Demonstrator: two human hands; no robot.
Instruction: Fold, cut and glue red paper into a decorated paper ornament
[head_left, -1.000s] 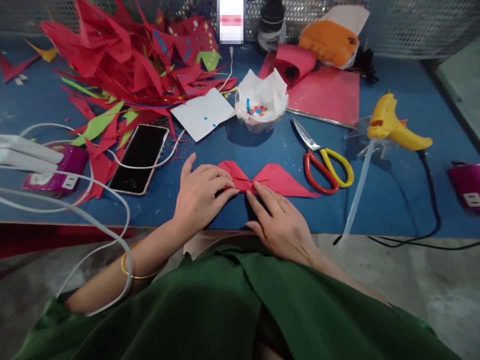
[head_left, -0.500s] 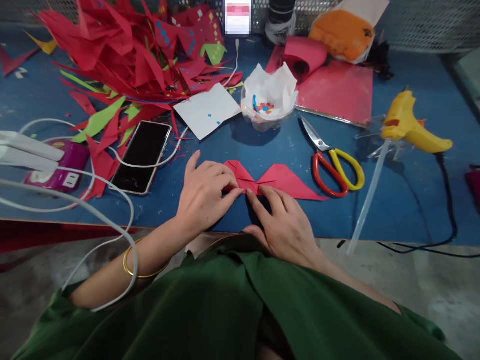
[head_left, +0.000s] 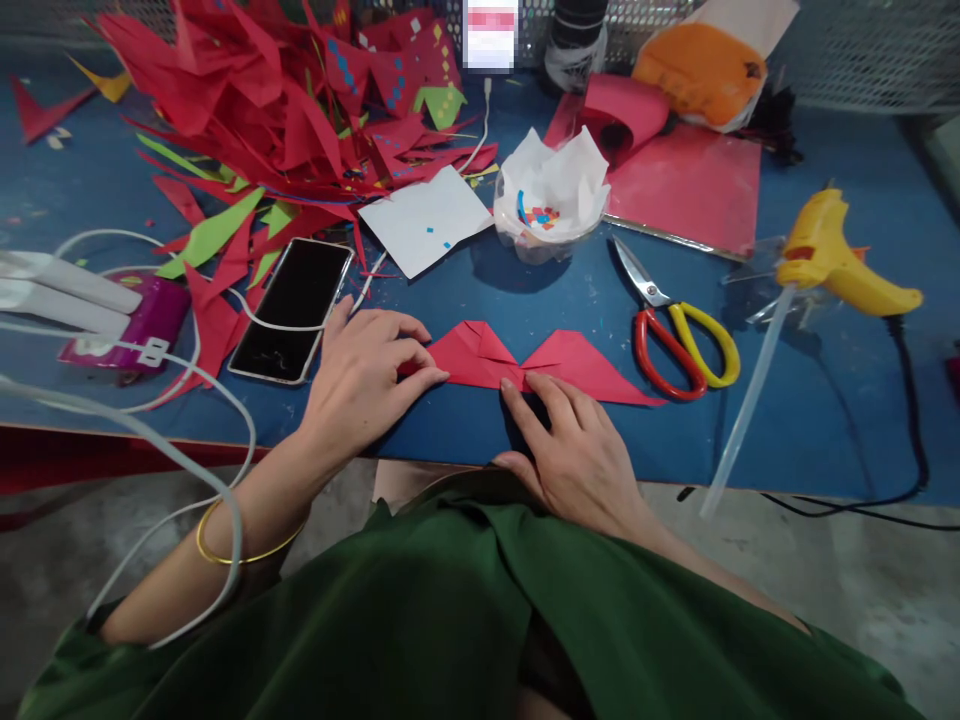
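Note:
A red folded paper point(head_left: 480, 358) with two peaks and a notch between them lies flat near the table's front edge. At its left end, my left hand point(head_left: 364, 375) has thumb and forefinger closed on the lower edge; the paper's left tip is hidden beneath the fingers. My right hand point(head_left: 577, 450) rests with stretched fingers, its fingertips pressing the lower edge just below the notch. To the right of the paper lie scissors point(head_left: 651, 295) with one red and one yellow handle, their blades slightly apart.
A heap of red cut paper point(head_left: 262, 100) fills the back left. Near it are a phone point(head_left: 292, 310), white cables, a purple power strip point(head_left: 161, 325) and a white card point(head_left: 427, 220). A paper-lined bowl point(head_left: 551, 190) holds small coloured bits. A yellow glue gun point(head_left: 844, 255) lies right.
My left hand has slid left along the paper's lower edge, from near the middle to its left end. My right hand keeps its place on the paper. The view has shifted slightly.

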